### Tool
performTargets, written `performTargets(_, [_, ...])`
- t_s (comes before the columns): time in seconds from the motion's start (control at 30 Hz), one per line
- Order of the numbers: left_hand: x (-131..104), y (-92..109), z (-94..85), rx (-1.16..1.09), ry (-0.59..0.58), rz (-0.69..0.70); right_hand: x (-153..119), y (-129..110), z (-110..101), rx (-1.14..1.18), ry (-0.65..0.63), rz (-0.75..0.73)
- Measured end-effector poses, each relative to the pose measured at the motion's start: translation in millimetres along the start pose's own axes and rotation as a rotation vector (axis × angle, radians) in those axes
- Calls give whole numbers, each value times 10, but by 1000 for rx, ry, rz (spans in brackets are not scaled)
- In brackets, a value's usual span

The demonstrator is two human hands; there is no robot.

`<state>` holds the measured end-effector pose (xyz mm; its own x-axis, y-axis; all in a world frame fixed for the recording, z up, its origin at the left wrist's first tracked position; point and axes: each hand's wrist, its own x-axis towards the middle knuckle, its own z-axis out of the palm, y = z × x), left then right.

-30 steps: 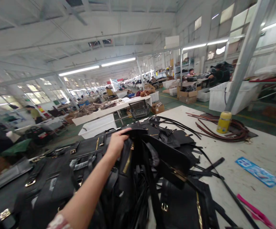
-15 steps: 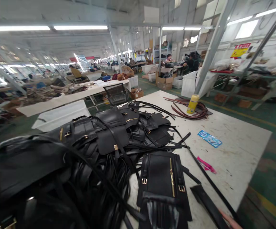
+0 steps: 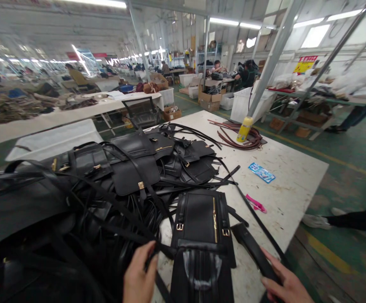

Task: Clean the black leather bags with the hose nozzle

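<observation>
In front of me a black leather backpack (image 3: 198, 219) lies on the table, with a gold zip, two buckles and clear film over its lower part. At its left, my left hand (image 3: 140, 273) curls thumb and fingers around a thin black strap (image 3: 164, 249) by the pile. My right hand (image 3: 285, 280) grips the near end of a wide black shoulder strap (image 3: 252, 248), fingers on one side and thumb on the other. A long narrow strap (image 3: 258, 214) runs past it across the tabletop.
A heap of black bags (image 3: 132, 164) covers the table's left side. On the white tabletop (image 3: 293, 181) lie brown straps (image 3: 230, 136), a yellow bottle (image 3: 244, 129), a blue packet (image 3: 261, 172) and a pink strip (image 3: 256, 203). People stand or sit beyond.
My left hand has come into view at the bottom, beside the backpack. More of my right hand shows on the wide strap. The view has shifted right and down; a person appears at right.
</observation>
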<state>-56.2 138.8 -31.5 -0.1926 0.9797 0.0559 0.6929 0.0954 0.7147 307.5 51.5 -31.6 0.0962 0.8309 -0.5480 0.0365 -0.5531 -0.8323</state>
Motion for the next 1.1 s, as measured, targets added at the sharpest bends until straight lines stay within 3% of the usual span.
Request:
performTargets(0.07, [-341,17,443,46,-61,128,-28,12,-93,-24,-6,-16])
performTargets(0.17, [-809,145,1042,286,-56,239,-119,-75,-234,-45,-22,14])
performTargets(0.27, [-1006,312,1312,511,-58,298,-197,-221,-336,-57,-125,65])
performTargets(0.4, [-967,398,1297,572,-55,367,-147,-352,-341,-63,-362,100])
performTargets(0.57, [-984,342,1257,451,-41,375,162,-561,-68,-89,-510,6])
performTargets(0.77, [-1231,205,1507,378,-40,537,334,-961,291,-268,-743,-42])
performTargets(0.9, [-1354,89,1687,378,-23,592,444,-1051,639,-384,-735,-45])
performTargets(1.0, [-1365,35,1701,334,-33,612,582,-1086,925,-416,-691,-98])
performTargets(1.1, [-1353,23,1672,304,-39,620,628,-1123,985,-445,-642,-156])
